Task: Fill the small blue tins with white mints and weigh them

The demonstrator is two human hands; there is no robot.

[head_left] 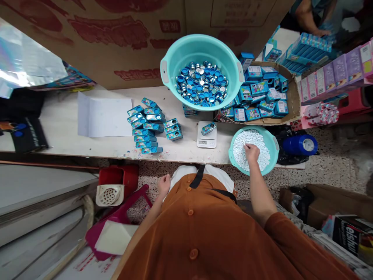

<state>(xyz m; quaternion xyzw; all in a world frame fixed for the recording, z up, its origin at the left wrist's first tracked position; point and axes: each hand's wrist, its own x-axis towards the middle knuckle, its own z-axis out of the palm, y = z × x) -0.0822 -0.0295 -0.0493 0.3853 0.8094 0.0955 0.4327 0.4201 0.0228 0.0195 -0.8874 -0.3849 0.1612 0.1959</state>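
Note:
My right hand (252,152) reaches into a turquoise bowl (276,149) of small white tablets (243,142). Its fingertips are pinched together at the tablets. My left hand (164,185) hangs beside my lap below the table edge, fingers curled, with nothing visible in it. Left of the bowl, a small blue tin (208,128) lies on a white digital scale (207,143); the display is too small to read surely. Several blue tins (145,132) stand in rows on the table, and a smaller group (173,129) stands nearer the scale.
A large turquoise basin (169,50) holds many blue and silver caps (202,83). Beside it, a cut carton (295,97) is full of blue boxes. White paper (109,116) lies at left. A blue tape roll (300,144) is at right. Another person's arm (305,17) shows at top right.

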